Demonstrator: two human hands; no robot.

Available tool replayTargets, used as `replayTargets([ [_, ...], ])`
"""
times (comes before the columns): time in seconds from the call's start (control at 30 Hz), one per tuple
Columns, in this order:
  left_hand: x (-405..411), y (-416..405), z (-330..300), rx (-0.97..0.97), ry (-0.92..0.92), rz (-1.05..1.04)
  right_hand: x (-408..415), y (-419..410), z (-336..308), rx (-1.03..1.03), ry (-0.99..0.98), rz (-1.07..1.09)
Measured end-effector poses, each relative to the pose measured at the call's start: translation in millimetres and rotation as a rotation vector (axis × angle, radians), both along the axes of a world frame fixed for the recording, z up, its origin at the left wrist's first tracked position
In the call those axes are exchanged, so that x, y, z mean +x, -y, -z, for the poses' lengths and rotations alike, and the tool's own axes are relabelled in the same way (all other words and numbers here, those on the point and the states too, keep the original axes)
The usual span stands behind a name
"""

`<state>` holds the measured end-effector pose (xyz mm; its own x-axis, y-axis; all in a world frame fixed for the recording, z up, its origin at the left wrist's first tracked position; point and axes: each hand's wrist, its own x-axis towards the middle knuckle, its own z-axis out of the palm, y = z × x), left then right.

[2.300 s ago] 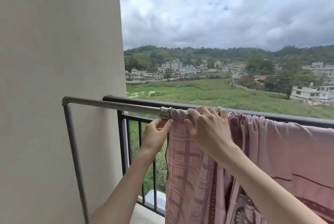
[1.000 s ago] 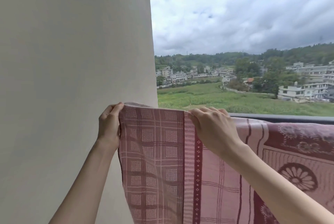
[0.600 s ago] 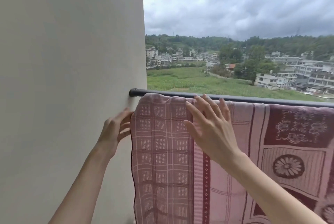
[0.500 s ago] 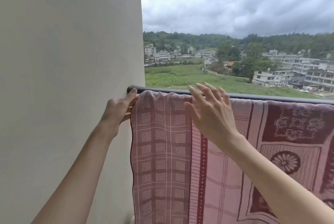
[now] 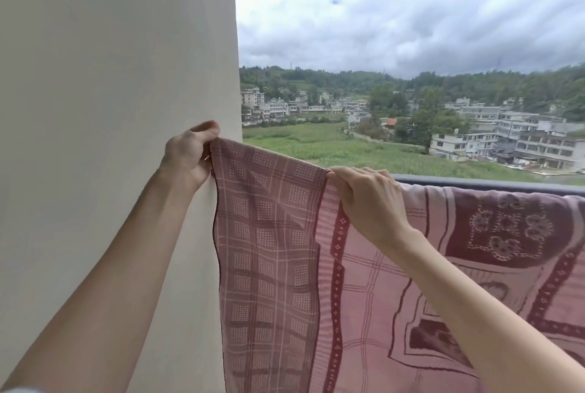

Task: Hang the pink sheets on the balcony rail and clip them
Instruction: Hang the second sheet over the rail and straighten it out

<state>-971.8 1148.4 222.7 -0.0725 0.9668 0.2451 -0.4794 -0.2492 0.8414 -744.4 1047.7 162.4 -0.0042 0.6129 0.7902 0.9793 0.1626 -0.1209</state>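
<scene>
Left hand pinches pink sheet corner, lifted beside wall; right hand grips its top edge; rest of sheet draped over balcony rail

Blocked left by beige wall, tight against left hand. Ahead, pink sheet and rail in the way. Open air above rail.
</scene>
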Motion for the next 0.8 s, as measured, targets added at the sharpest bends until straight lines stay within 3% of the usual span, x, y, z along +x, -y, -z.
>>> replayTargets([
  [0.1, 7.9, 11.1, 6.7, 0.093, 0.178, -0.079, 0.7, 9.8, -4.5, 0.086, -0.017, -0.048],
  [0.23, 21.2, 27.7, 43.2, 0.127, 0.213, -0.124, 20.9, 25.2, 16.6, 0.174, 0.081, -0.1],
  [0.4, 26.0, 32.8, 65.2, -0.135, -0.06, 0.21, 48.6, 29.4, 31.9, 0.197, 0.094, -0.159],
  [0.5, -10.0, 8.6, 59.4, -0.155, -0.235, 0.346, 10.7, 1.6, 30.3, 0.178, 0.109, -0.168],
  [0.8, 12.5, -8.2, 38.1, 0.108, -0.259, -0.139, 3.8, -0.7, 14.6, 0.232, 0.119, -0.197],
])
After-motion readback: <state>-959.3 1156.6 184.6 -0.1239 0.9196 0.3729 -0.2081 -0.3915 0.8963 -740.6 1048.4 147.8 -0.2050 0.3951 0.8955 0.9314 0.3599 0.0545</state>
